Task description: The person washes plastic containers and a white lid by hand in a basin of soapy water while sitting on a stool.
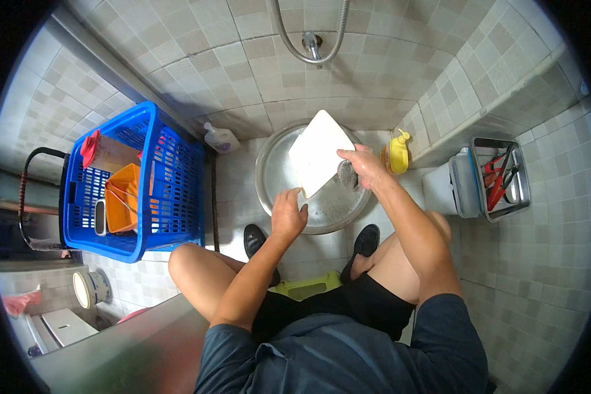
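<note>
A flat white rectangular board (322,151) with rounded corners is tilted over a wide round metal basin (269,207) on the floor. My right hand (366,167) grips its right edge, thumb lying on top. Just below those fingers is a grey mesh scourer (348,176); whether the hand holds it or it rests in the basin, I cannot tell. My left hand (287,215) is at the board's lower corner, fingertips against or close to the edge. Its thumb stands apart from the fingers, and no grip shows there.
Left stands a blue plastic basket (177,190) holding an orange container (121,197) and a red-lidded jug (108,152). A white pump bottle (221,139) and a yellow bottle (398,154) flank the basin. At right, a metal tray (515,174) holds red-handled tools. A hose (340,33) hangs above.
</note>
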The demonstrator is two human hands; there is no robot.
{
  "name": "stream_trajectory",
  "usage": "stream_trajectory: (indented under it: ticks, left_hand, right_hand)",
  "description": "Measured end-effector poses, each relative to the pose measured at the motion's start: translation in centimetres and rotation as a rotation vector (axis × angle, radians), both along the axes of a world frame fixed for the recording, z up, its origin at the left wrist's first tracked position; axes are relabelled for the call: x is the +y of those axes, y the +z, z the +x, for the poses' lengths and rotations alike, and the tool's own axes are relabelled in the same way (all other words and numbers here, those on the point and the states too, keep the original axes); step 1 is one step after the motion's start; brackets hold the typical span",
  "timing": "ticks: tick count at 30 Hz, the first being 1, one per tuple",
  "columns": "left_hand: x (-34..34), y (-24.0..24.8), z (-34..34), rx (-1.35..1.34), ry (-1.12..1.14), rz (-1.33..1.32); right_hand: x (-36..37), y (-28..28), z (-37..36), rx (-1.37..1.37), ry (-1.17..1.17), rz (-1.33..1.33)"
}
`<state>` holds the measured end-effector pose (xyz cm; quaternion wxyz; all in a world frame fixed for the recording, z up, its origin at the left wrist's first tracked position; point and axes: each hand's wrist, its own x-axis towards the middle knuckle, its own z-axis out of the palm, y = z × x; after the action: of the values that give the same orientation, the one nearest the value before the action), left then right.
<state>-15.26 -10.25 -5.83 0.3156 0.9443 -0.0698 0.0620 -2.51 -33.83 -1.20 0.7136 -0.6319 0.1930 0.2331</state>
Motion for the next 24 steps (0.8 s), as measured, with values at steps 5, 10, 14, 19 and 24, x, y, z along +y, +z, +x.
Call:
stream_trajectory:
  ticks: [5, 10, 14, 19, 24]
  left_hand:
    - [0.3, -5.5, -0.6, 0.699, 0.259, -0.621]
    - [-1.8, -6.7, 1.2, 1.125, 0.31, -1.653]
    - [-2.0, -8.4, 1.3, 1.04, 0.249, -1.713]
    - [-2.1, -11.0, 1.8, 1.035, 0.33, -1.675]
    - [-1.4, -15.1, 2.3, 1.056, 0.433, -1.568]
  right_hand:
    - [-0.3, 0.9, -0.4, 0.02, 0.0, -0.026]
    - [-2.0, -1.0, -1.2, 0.05, -0.075, -0.156]
    - [-0.6, -0.1, -3.7, 0.146, -0.002, -0.128]
    - [-3.2, -3.0, -4.7, 0.249, 0.182, -0.252]
    - [-4.6, -4.4, -5.4, 0.259, 0.293, -0.418]
